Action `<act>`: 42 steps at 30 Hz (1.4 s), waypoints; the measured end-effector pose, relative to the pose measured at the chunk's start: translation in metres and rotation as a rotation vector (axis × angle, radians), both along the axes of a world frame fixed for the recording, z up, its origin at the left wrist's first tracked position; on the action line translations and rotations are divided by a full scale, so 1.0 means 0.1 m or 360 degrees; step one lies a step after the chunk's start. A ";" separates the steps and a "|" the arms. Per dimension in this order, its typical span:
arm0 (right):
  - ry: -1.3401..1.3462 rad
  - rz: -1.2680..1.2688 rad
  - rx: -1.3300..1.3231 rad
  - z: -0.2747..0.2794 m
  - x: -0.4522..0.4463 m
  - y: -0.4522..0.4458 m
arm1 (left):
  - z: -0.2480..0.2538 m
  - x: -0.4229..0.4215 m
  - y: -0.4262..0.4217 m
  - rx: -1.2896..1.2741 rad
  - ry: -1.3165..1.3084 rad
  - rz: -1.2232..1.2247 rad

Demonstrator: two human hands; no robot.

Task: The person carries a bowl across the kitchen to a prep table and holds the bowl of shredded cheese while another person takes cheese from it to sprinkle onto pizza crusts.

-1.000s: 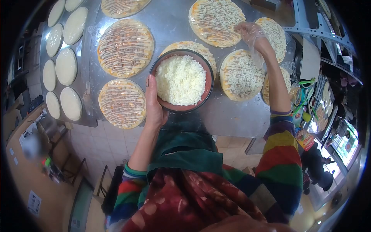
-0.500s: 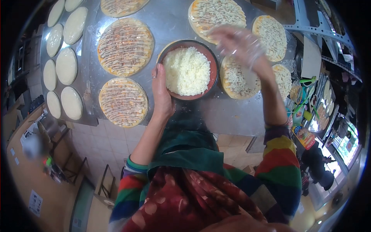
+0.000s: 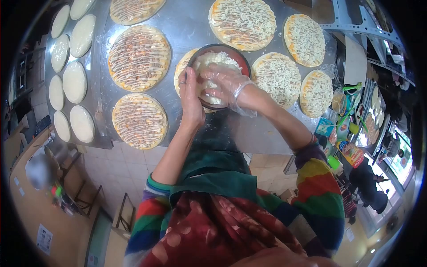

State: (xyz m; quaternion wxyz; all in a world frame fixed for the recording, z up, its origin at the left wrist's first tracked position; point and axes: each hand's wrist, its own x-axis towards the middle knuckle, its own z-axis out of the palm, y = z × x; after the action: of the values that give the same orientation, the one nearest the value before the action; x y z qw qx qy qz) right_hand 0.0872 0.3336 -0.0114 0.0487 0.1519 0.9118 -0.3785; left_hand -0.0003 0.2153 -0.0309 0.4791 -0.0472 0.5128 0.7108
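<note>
right hand (image 3: 227, 84) dipped into bowl (image 3: 240, 58) of crumbled cheese (image 3: 216, 58)

the left hand (image 3: 193, 109) was clamped on the bowl's left side, thumb against the rim. the right hand, in a clear plastic glove (image 3: 243, 95), was inside the bowl with its curled fingers in the cheese; whether they were closed on any of it could not be told. the bowl was above a partly hidden pizza (image 3: 179, 73) on the metal table (image 3: 267, 131). to its right, four pizzas (image 3: 276, 80) bore white crumbs; to its left, three striped pizzas (image 3: 139, 58) lay near pale dough rounds (image 3: 74, 82).
</note>
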 end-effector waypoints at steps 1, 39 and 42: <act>-0.0019 0.0026 -0.0091 -0.01 -0.03 0.03 | -0.01 -0.01 -0.01 0.0036 -0.0065 -0.0004; -0.0082 -0.0509 0.0462 -0.38 0.21 1.12 | 0.35 -0.07 -0.35 -0.0037 -0.0054 0.0033; 0.0102 -0.0369 0.0466 -0.39 0.12 1.08 | 0.35 -0.05 -0.36 -0.0040 -0.0050 0.0050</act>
State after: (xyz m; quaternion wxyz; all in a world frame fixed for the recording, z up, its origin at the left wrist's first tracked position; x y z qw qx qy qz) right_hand 0.0992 0.4415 -0.0508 -0.0467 0.2492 0.9346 -0.2495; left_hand -0.0057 0.1797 0.0041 0.4754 -0.0725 0.5133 0.7108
